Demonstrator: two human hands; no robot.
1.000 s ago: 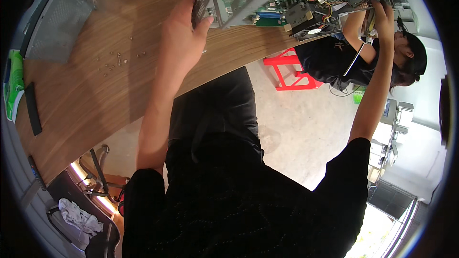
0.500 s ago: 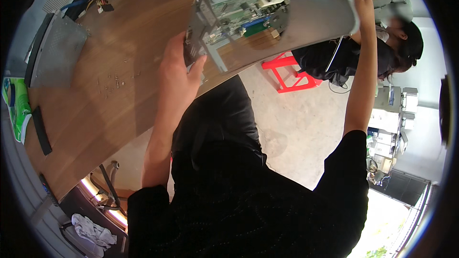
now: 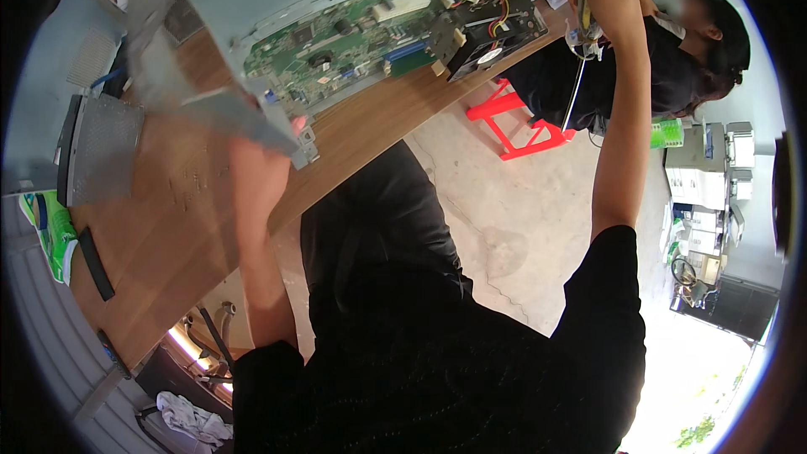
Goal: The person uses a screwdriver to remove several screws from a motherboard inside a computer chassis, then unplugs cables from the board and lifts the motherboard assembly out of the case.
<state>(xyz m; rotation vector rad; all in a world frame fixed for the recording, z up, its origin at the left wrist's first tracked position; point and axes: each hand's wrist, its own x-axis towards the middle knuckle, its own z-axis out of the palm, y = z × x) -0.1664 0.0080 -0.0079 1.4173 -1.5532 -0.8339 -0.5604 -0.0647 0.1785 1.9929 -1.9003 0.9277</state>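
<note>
A computer case [image 3: 277,0] lies along the far side of the wooden table, its green motherboard [image 3: 336,55] exposed. A black part with coloured wires [image 3: 492,38] sits at the board's right end. My left hand [image 3: 259,176], blurred, is closed on the near end of a grey metal case panel [image 3: 239,118], tilted over the case's left side. The panel's far part is smeared by motion. At the upper right, my right hand [image 3: 612,0] is closed around what looks like a screwdriver [image 3: 575,92], its long thin shaft pointing down. Part of its handle is hidden by the fingers.
Small loose screws [image 3: 189,189] lie on the table. At the left stand a grey perforated metal box [image 3: 105,151], a green packet [image 3: 52,235] and a black strip [image 3: 95,263]. Past the table's right edge are a red stool [image 3: 525,122] and a seated person in black [image 3: 618,84].
The metal panel has swung left with my left hand, uncovering the motherboard and wired part. My right hand has come off the panel and moved slightly left and up.
</note>
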